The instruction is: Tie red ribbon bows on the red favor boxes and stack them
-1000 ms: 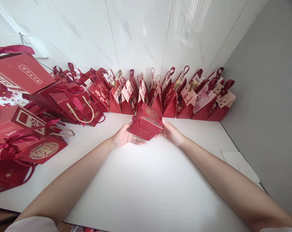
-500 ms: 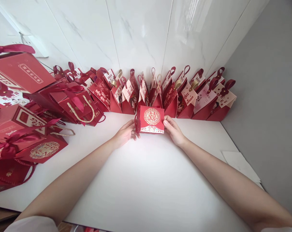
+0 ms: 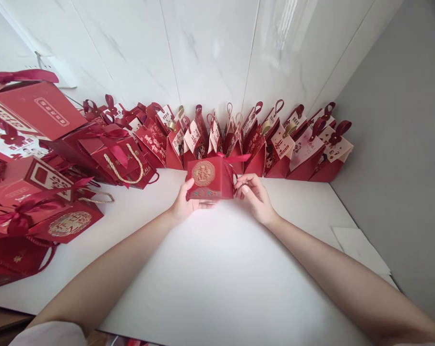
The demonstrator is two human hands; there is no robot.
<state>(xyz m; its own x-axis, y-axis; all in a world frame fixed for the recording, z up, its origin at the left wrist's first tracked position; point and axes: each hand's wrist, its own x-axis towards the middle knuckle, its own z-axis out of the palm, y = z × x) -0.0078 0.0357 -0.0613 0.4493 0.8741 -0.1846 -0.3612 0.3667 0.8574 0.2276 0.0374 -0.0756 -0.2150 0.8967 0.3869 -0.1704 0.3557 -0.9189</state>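
A small red box [image 3: 210, 179] with a round gold emblem on its front is held over the white table [image 3: 217, 278]. My left hand [image 3: 188, 199] grips its left side, thumb on the front and fingers beneath. At the box's right side, my right hand [image 3: 255, 194] pinches a dark red cord handle between thumb and fingers. A pink-red ribbon [image 3: 239, 157] sticks out to the right from the box's top.
Behind the box, a row of small red bags [image 3: 282, 146] with ribbon loops lines the tiled wall [image 3: 210, 53]. Stacked red gift boxes [image 3: 41, 187] fill the left side. White sheets [image 3: 361, 250] lie at the right edge beside a grey wall [image 3: 401, 144].
The box has turned and shifted left, so its side and ribbon show at the right. My left hand now grips its left side; my right hand has moved from its front edge to the cord.
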